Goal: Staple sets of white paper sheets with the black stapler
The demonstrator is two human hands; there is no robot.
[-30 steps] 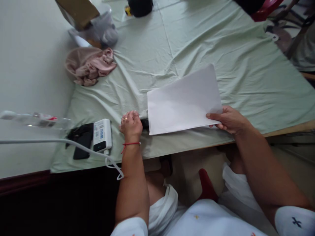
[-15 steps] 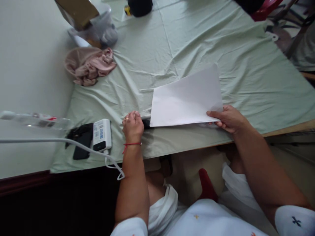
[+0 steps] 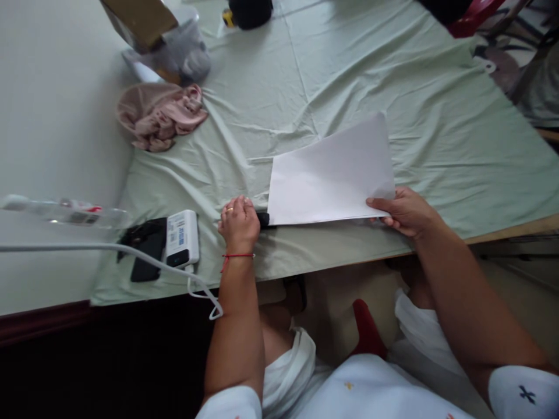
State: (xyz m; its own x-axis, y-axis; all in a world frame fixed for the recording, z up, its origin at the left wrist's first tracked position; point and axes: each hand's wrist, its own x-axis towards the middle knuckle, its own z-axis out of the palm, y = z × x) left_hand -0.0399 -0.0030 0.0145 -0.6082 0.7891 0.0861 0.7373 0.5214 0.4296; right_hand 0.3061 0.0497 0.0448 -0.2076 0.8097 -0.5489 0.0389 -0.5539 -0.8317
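— Biggest first? Wide pale-green wrinkled cloth (image 3: 349,70) over the table, stretching away from both hands, with a bare wooden edge showing just right of the right wrist.

— And on it? Stack of plain white paper sheets (image 3: 327,174), lifted off the cloth, long axis running left to right between the two hands, far corner tilted up and away.

— Held how? Pinched at its near right corner by the right hand (image 3: 404,210), thumb on top, fingers curled under. Left edge of the stack ending just beside the left hand (image 3: 239,223).

— Left hand's state? Closed into a loose fist around a small black object (image 3: 262,219), only its tip poking out toward the paper; touching the sheets or just short of them, hard to say. Red thread bracelet (image 3: 236,256) at that wrist.

— Farther out? Left of the left hand, a white rectangular power bank (image 3: 182,238) with a white cable (image 3: 131,256), lying against a black phone-like slab (image 3: 146,250). Beyond and left, a crumpled pink fabric bundle (image 3: 159,115); past that, a brown cardboard box (image 3: 140,20).
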